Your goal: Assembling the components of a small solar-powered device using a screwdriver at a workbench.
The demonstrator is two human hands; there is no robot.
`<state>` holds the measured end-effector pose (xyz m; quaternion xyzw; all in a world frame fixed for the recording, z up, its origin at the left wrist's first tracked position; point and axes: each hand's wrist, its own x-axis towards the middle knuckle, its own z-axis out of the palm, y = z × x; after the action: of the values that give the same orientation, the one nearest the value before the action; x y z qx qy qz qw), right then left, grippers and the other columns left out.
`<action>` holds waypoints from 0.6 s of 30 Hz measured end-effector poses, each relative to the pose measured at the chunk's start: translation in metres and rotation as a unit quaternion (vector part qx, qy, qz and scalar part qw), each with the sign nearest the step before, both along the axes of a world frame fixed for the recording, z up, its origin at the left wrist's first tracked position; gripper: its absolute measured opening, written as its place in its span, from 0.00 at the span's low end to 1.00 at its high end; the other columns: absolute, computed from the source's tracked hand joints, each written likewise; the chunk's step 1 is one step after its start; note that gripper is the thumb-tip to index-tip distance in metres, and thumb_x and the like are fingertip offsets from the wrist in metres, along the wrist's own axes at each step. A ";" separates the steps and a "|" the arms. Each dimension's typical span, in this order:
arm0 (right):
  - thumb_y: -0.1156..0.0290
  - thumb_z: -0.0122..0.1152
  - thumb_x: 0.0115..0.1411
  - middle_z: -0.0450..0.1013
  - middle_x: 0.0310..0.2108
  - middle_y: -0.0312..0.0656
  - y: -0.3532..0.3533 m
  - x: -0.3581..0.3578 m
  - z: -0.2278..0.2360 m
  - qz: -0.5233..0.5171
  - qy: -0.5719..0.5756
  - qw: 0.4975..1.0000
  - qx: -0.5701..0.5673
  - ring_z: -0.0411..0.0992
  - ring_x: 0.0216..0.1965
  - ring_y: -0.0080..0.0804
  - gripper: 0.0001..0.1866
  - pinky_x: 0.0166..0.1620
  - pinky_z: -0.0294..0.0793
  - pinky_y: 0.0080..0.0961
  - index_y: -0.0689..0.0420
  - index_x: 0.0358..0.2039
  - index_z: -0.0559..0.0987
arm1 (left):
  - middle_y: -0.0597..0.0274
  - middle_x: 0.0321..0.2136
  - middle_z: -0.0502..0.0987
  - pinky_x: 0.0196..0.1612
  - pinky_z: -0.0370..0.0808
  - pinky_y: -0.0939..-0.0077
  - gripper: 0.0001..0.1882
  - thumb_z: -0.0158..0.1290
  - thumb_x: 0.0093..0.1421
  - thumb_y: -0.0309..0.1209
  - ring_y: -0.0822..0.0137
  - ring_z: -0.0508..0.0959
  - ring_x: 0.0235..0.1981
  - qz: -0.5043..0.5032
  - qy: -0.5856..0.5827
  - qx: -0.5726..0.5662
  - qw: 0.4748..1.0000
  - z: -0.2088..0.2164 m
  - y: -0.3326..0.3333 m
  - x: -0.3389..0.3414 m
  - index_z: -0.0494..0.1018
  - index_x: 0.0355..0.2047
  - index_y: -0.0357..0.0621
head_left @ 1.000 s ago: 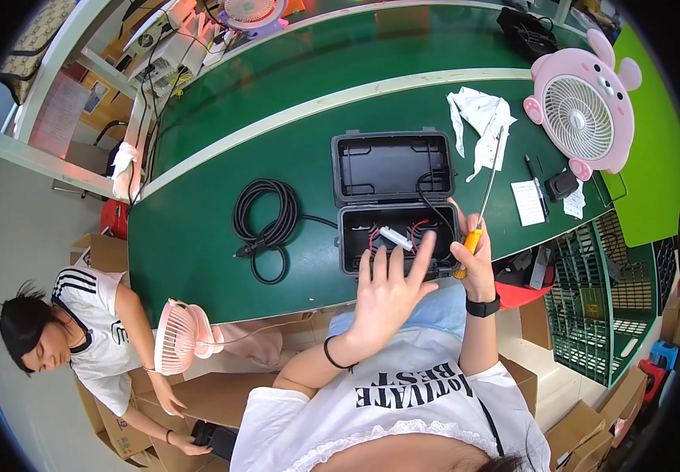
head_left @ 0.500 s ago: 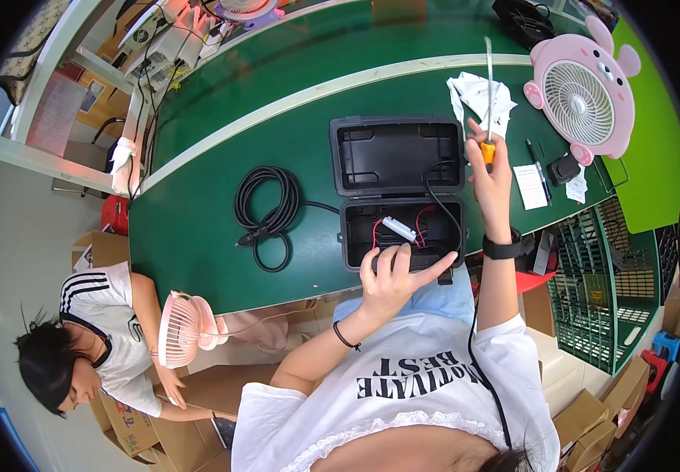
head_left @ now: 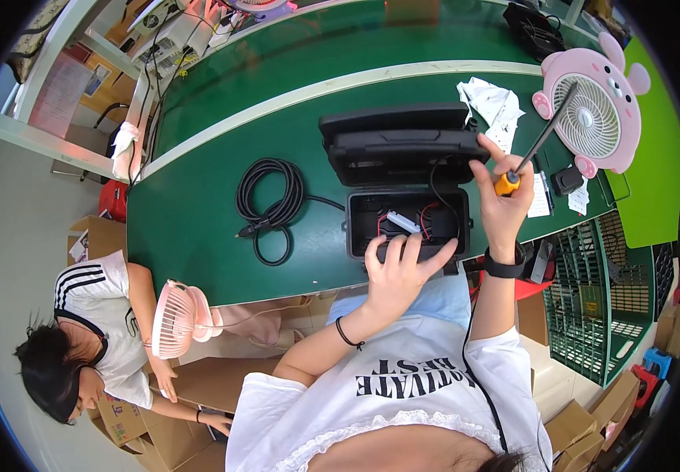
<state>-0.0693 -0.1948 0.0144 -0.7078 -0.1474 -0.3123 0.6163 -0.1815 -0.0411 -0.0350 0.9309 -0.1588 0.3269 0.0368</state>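
Observation:
A black plastic box lies on the green table with its hinged lid partly raised. Inside are a small white module and red wires; a black lead runs between lid and base. My left hand lies at the box's near wall, fingers spread and bent over the rim, thumb stretched rightward. In my right hand is a screwdriver with a yellow handle, its shaft pointing up and right. That hand's fingertips also touch the lid's right edge. A coiled black cable joins the box's left side.
A pink animal-shaped fan, white crumpled paper and a small black block are at the right. Green crates stand beside the table. At lower left, a co-worker sits near a small pink fan.
My right hand has come to the lid's right edge, and the lid has swung up from lying back. The screwdriver has tilted rightward. My left hand stays at the near rim.

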 end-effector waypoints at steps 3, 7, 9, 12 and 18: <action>0.86 0.64 0.58 0.81 0.43 0.52 0.002 -0.008 -0.003 -0.010 0.026 1.000 0.012 0.77 0.48 0.28 0.17 0.38 0.73 0.14 0.57 0.32 0.64 | 0.66 0.40 0.71 0.51 0.66 0.55 0.31 0.52 0.52 0.31 0.67 0.72 0.39 -0.016 0.029 -0.010 0.999 0.010 0.002 0.011 0.71 0.57 0.79; 0.89 0.61 0.58 0.80 0.43 0.52 0.007 -0.021 -0.022 -0.047 0.027 0.996 0.076 0.78 0.48 0.33 0.16 0.46 0.74 0.19 0.57 0.33 0.64 | 0.63 0.49 0.73 0.57 0.65 0.52 0.31 0.58 0.52 0.36 0.62 0.72 0.50 -0.021 0.097 -0.021 0.995 0.025 0.004 0.011 0.71 0.59 0.71; 0.89 0.61 0.57 0.81 0.43 0.52 0.007 -0.025 -0.027 -0.044 0.018 0.997 0.068 0.78 0.49 0.36 0.16 0.51 0.74 0.25 0.58 0.33 0.64 | 0.63 0.51 0.73 0.61 0.63 0.50 0.34 0.64 0.49 0.44 0.58 0.71 0.56 -0.054 0.136 -0.081 0.986 0.034 0.018 0.010 0.71 0.59 0.61; 0.89 0.61 0.57 0.81 0.42 0.52 0.007 -0.027 -0.026 -0.039 -0.001 0.997 0.061 0.78 0.51 0.38 0.16 0.53 0.73 0.26 0.58 0.33 0.64 | 0.72 0.48 0.77 0.63 0.58 0.46 0.24 0.64 0.51 0.45 0.60 0.71 0.59 -0.036 0.072 -0.096 0.992 0.040 0.047 0.007 0.78 0.48 0.55; 0.90 0.61 0.56 0.81 0.42 0.51 0.012 -0.022 -0.028 -0.041 0.013 0.996 0.073 0.77 0.52 0.41 0.15 0.54 0.73 0.28 0.58 0.31 0.65 | 0.66 0.45 0.79 0.62 0.62 0.47 0.25 0.66 0.50 0.38 0.55 0.71 0.58 -0.078 0.123 -0.159 0.976 0.035 0.082 0.017 0.78 0.50 0.51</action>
<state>-0.0914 -0.1830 -0.0139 -0.6703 -0.0872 -0.3385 0.6546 -0.1645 0.0406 -0.0003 0.9311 -0.1711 0.2267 0.2290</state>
